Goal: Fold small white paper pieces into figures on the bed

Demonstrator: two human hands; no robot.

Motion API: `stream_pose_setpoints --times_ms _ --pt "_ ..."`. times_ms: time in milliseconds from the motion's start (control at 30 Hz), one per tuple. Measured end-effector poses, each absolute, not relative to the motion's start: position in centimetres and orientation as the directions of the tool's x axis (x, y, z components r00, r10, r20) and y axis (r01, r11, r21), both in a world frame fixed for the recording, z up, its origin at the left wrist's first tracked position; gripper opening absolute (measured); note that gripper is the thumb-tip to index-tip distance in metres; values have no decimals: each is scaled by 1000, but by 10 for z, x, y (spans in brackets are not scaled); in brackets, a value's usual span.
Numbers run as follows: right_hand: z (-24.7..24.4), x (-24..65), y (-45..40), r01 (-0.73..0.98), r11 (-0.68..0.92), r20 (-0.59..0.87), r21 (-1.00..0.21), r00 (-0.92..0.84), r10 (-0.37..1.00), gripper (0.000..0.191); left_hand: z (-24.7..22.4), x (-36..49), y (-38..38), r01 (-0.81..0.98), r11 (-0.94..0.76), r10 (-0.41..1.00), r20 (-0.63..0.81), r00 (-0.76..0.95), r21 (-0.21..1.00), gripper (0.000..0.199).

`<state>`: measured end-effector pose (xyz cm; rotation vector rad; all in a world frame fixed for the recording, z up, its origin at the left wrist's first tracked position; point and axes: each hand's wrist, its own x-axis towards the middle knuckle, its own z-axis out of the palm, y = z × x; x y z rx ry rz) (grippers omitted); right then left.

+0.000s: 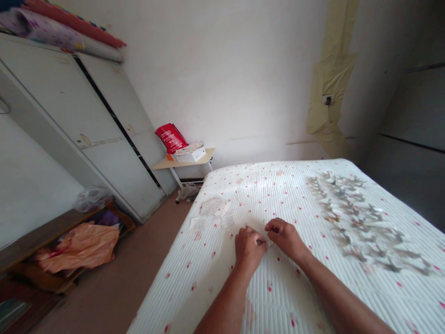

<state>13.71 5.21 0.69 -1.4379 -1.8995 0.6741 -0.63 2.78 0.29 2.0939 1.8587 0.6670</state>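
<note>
My left hand (249, 247) is closed over the middle of the bed, fingers curled in a pinch; what it holds, if anything, is too small to make out. Close on its right, my right hand (284, 236) has its fingers bent and pressed together, and anything between them cannot be made out. The two hands are slightly apart. Just beyond my left hand lie several small printed paper pieces (228, 220) on the white quilted cover (278, 306) with red dots. Many small folded paper shapes (361, 225) stand in rows on the right part of the bed.
A small table (163, 163) behind the bed's left corner bears a red bag (171, 138) and a white box (192, 155). Grey cabinets (100, 134) stand at the left, near a low wooden shelf with an orange bag (81, 247). A wall socket (327, 99) is at the back.
</note>
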Motion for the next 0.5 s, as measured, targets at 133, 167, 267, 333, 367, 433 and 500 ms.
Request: stream_pose_setpoints --times_ms 133,167,267,333,367,433,500 --pt "3 130 50 718 225 89 -659 -223 971 22 3 -6 29 876 -137 987 135 84 463 7" --pt "3 130 50 743 215 72 -634 -220 973 23 3 -7 29 879 -136 988 129 86 457 7" --pt "3 131 50 782 211 54 -586 -222 974 23 4 -8 30 891 -120 990 124 72 437 10" --pt "4 132 50 793 216 48 -570 -231 972 22 5 -11 30 899 -99 990 135 45 426 10" --pt "4 132 50 795 219 41 -566 -238 970 22 5 -13 30 904 -88 990 138 32 419 10" --pt "5 132 51 798 217 24 -562 -247 969 21 6 -17 31 914 -65 991 134 12 400 10" --pt "5 132 51 800 218 15 -560 -253 967 21 6 -21 31 920 -50 993 118 4 388 11"
